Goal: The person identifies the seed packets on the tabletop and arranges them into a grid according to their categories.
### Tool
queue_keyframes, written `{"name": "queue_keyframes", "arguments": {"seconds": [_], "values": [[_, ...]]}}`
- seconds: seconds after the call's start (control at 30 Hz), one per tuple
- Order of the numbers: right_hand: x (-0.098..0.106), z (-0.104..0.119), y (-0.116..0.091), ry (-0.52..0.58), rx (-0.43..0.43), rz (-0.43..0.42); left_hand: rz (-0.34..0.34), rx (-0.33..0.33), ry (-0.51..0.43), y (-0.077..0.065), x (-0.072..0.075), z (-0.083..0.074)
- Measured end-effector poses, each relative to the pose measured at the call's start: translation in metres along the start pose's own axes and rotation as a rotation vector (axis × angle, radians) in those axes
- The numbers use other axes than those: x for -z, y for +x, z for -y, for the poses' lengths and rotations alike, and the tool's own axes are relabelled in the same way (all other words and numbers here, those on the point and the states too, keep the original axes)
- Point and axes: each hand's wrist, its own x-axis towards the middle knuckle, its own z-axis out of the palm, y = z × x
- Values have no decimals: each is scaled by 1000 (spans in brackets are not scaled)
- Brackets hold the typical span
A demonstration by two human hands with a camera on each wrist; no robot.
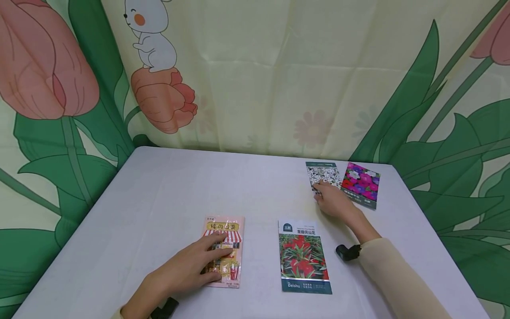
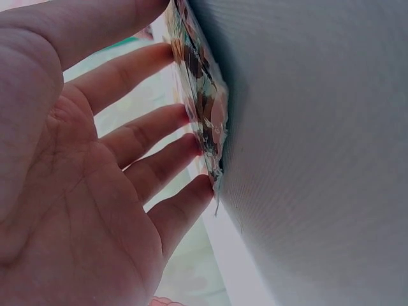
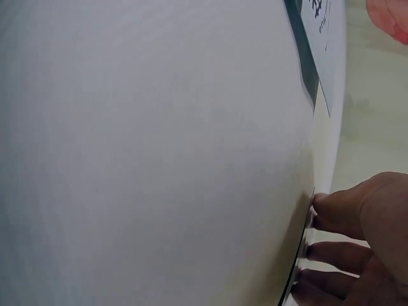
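My left hand (image 1: 185,269) rests with spread fingers on a pink packet (image 1: 235,274) at the near middle. In the left wrist view the fingertips press the shiny face of this packet (image 2: 203,105), which lies against the white cloth. At the back right, my right hand (image 1: 336,203) touches a seed packet with white flowers (image 1: 321,170), covering its lower part. The right wrist view has the thumb and fingertips (image 3: 310,250) along that thin packet, close over the cloth. Between the hands lies a seed packet with red flowers (image 1: 303,259), untouched.
Beside the right hand lies a seed packet with pink and purple flowers (image 1: 363,182), near the table's back right corner. A white cloth covers the table (image 1: 179,190). A curtain printed with tulips (image 1: 247,88) hangs behind the back edge.
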Motion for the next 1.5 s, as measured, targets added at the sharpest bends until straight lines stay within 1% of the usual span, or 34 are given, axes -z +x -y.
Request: {"name": "queue_keyframes", "arguments": {"seconds": [0.2, 0.3, 0.4, 0.5, 0.57, 0.7, 0.9, 1.23, 1.43, 1.5], "values": [[-1, 13, 2, -18, 4, -2, -3, 2, -2, -1, 1, 0], [-1, 17, 1, -18, 21, -17, -2, 0, 0, -1, 1, 0], [0, 17, 0, 1, 32, -41, -2, -2, 0, -1, 2, 0], [3, 13, 1, 21, 14, -49, -6, -2, 0, -1, 2, -1], [6, 9, 1, 35, -14, -43, -9, -4, 0, -1, 2, -1], [9, 1, 0, 29, -58, -11, -6, -4, 0, -1, 2, -1], [10, -5, 0, 3, -65, 35, 7, -1, 5, -1, 2, 0], [9, 6, 4, -29, -42, 57, -8, -11, 10, -2, 1, 0], [6, 15, 4, -42, -30, 49, -11, -15, 9, -2, 2, -1], [5, 19, 4, -44, -21, 47, -18, -25, 12, -2, 2, -1]]}}
